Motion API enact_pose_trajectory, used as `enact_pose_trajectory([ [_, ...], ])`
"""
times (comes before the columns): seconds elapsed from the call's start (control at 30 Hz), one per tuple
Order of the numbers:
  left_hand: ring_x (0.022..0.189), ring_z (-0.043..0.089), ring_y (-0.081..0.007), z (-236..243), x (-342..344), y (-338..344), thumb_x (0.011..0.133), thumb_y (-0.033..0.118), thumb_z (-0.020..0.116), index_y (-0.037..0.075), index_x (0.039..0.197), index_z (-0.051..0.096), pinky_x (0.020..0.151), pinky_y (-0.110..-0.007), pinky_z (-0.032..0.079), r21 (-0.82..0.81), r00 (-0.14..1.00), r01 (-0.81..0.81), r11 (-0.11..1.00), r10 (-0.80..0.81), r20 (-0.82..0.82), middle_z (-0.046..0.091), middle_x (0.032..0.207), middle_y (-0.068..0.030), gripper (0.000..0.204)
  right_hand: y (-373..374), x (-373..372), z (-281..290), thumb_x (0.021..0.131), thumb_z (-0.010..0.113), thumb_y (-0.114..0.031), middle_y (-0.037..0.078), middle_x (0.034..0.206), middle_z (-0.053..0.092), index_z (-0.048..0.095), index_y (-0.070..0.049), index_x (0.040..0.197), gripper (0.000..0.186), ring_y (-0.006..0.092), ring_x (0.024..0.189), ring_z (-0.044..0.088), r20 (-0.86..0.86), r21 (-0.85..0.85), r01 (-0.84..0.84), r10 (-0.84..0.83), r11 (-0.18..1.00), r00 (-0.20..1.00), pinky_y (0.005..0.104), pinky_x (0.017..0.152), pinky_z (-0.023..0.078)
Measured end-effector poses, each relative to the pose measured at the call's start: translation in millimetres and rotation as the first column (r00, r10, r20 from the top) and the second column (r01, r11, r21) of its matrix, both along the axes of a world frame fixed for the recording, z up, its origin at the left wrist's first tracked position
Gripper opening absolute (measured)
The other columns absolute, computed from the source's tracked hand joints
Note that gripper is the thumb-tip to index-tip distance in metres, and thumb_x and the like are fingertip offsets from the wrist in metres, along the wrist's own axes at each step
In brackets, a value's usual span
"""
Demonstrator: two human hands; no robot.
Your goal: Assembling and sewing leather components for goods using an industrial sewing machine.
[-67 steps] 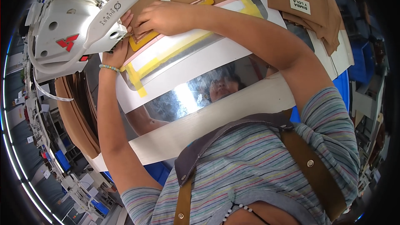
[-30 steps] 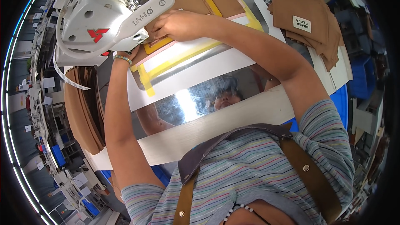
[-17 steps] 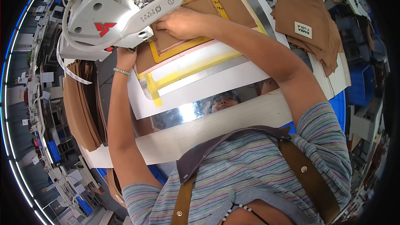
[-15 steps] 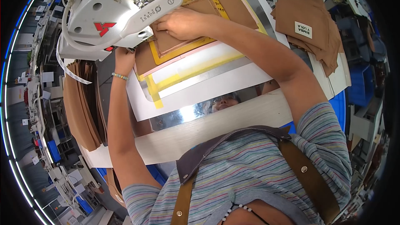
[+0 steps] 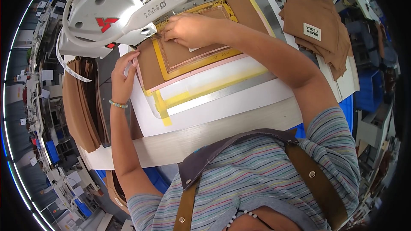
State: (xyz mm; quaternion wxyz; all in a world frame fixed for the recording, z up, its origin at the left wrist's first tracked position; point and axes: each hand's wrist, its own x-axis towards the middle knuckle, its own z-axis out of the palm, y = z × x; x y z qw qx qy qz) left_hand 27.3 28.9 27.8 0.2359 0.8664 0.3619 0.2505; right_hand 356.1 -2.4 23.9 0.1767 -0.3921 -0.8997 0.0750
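Note:
A brown fabric panel [image 5: 150,66] lies on a flat template [image 5: 184,103] edged with yellow tape, under the head of a white sewing machine [image 5: 96,17]. On the panel sits a yellow frame [image 5: 201,62] around a smaller brown piece [image 5: 180,55]. My right hand [image 5: 192,30] rests over the frame with bent fingers closed near its left side; whatever they hold is hidden. A white label edge [image 5: 194,49] peeks from beneath that hand. My left hand [image 5: 124,75], wearing a beaded bracelet, has thumb and fingertips closed on the template's left edge, beside the machine head.
Brown pieces [image 5: 83,107] stand stacked on the left. At the right lies a pile of brown fabric pouches [image 5: 302,19], the top one with a white label. A grey handle-shaped part [image 5: 156,10] juts from the machine above my right hand. The pale table edge [image 5: 214,122] runs before me.
The template and yellow frame have shifted toward me. My left hand has come out from under the machine head to the template's edge. A white label edge now shows below my right hand.

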Motion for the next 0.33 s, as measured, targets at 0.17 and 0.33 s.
enact_pose_trajectory([
  [0.17, 0.134, 0.063, -0.0283, 8, 9, -15, 0.106, 0.011, 0.061, 0.003, 0.130, 0.072, 0.116, -0.040, 0.045, 0.038, 0.998, 0.040, 0.998, -0.039, -0.049, 0.071, 0.140, -0.0131, 0.028, -16, 0, 5, 0.096, 0.069, -0.010, 0.009, 0.139, 0.069, 0.074, -0.006, 0.128, 0.033, 0.0283, 0.130, 0.060, -0.031, -0.042, -0.024, 0.022, 0.999, 0.999, 0.0444, 0.113, 0.048],
  [0.33, 0.135, 0.062, -0.0301, 8, 21, -28, 0.104, 0.011, 0.064, 0.003, 0.130, 0.073, 0.117, -0.041, 0.044, 0.094, 0.988, 0.129, 0.987, -0.120, -0.094, 0.071, 0.140, -0.0143, 0.028, -35, 16, 26, 0.096, 0.073, -0.016, 0.007, 0.150, 0.063, 0.071, -0.009, 0.134, 0.039, 0.0268, 0.137, 0.058, 0.278, -0.244, 0.157, -0.086, 0.957, 0.957, 0.0417, 0.115, 0.047],
])
